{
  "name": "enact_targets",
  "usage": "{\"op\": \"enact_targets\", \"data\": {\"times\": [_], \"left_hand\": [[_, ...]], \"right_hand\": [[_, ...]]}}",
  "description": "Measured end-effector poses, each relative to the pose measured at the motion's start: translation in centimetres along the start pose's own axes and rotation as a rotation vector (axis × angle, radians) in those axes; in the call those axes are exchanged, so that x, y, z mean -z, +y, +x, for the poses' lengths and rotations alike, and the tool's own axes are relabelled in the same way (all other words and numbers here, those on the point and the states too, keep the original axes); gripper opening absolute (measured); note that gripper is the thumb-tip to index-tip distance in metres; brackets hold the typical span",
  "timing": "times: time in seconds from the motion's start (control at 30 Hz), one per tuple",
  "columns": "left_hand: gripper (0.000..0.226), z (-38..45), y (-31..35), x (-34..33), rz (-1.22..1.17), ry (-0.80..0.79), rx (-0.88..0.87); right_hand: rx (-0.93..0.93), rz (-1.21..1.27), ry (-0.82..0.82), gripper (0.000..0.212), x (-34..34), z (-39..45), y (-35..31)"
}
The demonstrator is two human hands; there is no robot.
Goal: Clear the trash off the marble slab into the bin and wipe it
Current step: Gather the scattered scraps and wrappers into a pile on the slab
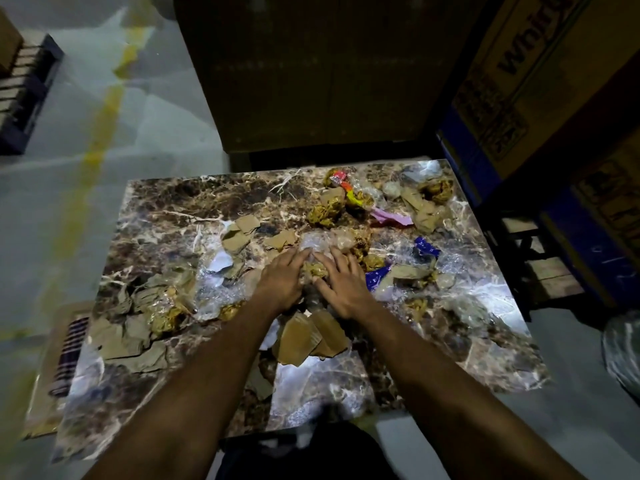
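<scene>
Gathering is barely starting: left hand (282,277) and right hand (341,284) are pressing flat, grip released, on crumpled plastic wrap (313,249); marble slab (166,202) is lying littered, unwiped.

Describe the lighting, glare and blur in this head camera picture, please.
Head view: dim room, with bright glare on the glossy brown marble slab at its right side and near edge; the edges of the picture are smeared and bent by the wide lens; both hands, left hand and right hand, and the crumpled trash between them look fairly sharp.
</scene>
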State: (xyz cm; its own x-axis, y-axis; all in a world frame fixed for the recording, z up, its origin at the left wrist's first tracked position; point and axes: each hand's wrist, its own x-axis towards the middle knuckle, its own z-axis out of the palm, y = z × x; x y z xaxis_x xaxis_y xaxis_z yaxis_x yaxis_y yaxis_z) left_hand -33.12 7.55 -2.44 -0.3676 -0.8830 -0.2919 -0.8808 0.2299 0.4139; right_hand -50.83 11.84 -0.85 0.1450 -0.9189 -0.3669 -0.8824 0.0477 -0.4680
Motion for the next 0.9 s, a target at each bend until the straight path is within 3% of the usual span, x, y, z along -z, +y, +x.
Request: {"op": "enact_targets", "data": {"times": [0.33,0.6,0.73,0.9], "left_hand": [[0.069,-0.1,0.5,0.7,-0.088,-0.160,-0.022],[0.055,-0.8,1.2,0.4,0.131,-0.061,0.019],[0.054,-0.7,1.9,0.8,0.154,-0.090,0.041],[0.057,-1.1,1.7,2.6,0.158,-0.100,0.001]], "right_hand": [[-0.041,-0.119,-0.027,0.064,-0.2,0.9,0.9],[-0.031,-0.063,-0.195,0.081,2.8,0.9,0.4],[-0.001,-0.115,-0.089,0.083,3.3,-0.6,-0.3],[-0.004,-0.244,0.102,0.065,4.0,-1.7,-2.0]]}}
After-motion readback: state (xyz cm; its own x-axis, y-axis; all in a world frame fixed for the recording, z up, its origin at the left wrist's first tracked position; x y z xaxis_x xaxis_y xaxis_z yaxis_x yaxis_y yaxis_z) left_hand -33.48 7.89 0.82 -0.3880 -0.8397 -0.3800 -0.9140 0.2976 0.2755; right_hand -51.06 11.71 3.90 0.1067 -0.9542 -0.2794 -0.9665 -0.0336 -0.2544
